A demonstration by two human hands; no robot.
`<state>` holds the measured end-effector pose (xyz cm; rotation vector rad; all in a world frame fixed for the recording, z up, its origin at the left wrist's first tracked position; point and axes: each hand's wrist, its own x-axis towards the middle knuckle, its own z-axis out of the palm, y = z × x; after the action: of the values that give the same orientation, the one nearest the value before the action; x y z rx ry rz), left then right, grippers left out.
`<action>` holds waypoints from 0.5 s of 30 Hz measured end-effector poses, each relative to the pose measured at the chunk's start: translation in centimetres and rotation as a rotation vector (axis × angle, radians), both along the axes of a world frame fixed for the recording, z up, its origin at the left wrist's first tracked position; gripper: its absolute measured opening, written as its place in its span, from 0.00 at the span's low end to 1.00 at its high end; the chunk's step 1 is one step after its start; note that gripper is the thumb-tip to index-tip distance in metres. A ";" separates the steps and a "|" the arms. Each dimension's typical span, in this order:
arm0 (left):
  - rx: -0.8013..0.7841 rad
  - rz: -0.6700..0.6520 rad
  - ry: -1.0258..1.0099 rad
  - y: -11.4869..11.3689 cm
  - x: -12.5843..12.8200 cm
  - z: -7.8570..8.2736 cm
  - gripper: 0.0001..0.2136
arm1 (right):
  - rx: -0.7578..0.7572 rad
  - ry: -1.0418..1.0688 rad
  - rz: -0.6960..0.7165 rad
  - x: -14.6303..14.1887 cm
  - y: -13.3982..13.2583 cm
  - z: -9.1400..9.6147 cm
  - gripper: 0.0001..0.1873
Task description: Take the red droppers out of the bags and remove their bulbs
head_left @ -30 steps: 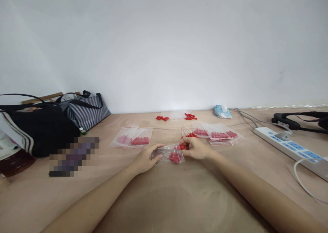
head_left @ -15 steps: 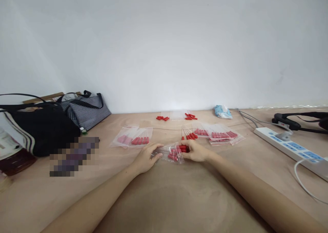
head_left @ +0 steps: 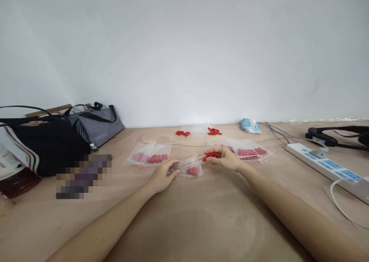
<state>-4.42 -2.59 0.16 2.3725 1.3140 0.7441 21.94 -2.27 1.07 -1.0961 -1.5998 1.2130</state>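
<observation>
My left hand (head_left: 161,176) pinches the left end of a small clear zip bag (head_left: 188,167) lying on the wooden table (head_left: 184,223); red-capped pieces sit inside the bag. Just to the right, my right hand (head_left: 226,158) grips a bundle of thin clear sticks with red caps (head_left: 210,155), their tips at the bag's mouth. A pile of filled bags (head_left: 249,151) lies just behind my right hand. Two more filled bags (head_left: 150,154) rest behind my left hand.
Loose red-capped sticks (head_left: 201,131) lie by the wall. A striped bag (head_left: 95,124) and a black bag (head_left: 43,145) stand at the left. On the right are a white power strip (head_left: 325,164), black headphones (head_left: 337,136) and a blue packet (head_left: 250,125).
My right hand left the bag, took up a bundle of red-capped sticks from behind it and now holds them at the bag's mouth. My left hand stayed on the bag.
</observation>
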 end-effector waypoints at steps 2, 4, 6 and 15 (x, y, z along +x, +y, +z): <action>0.004 -0.004 -0.010 0.1 -0.1 -0.1 0.14 | -0.011 0.019 -0.077 1.8 0.5 0.7 0.17; 0.012 0.000 -0.020 0.2 -0.1 -0.2 0.14 | 0.049 0.058 -0.231 3.4 1.0 1.4 0.16; 0.019 0.011 -0.024 0.2 -0.1 -0.3 0.15 | 0.164 0.079 -0.394 4.4 1.4 1.7 0.16; 0.030 -0.003 -0.008 0.2 -0.1 -0.3 0.14 | 0.753 -0.708 -0.520 1.2 1.3 -1.6 0.12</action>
<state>-4.57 -2.40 -0.18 2.3922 1.3046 0.7773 23.10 -0.97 -0.53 -1.3499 -1.8553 -0.1770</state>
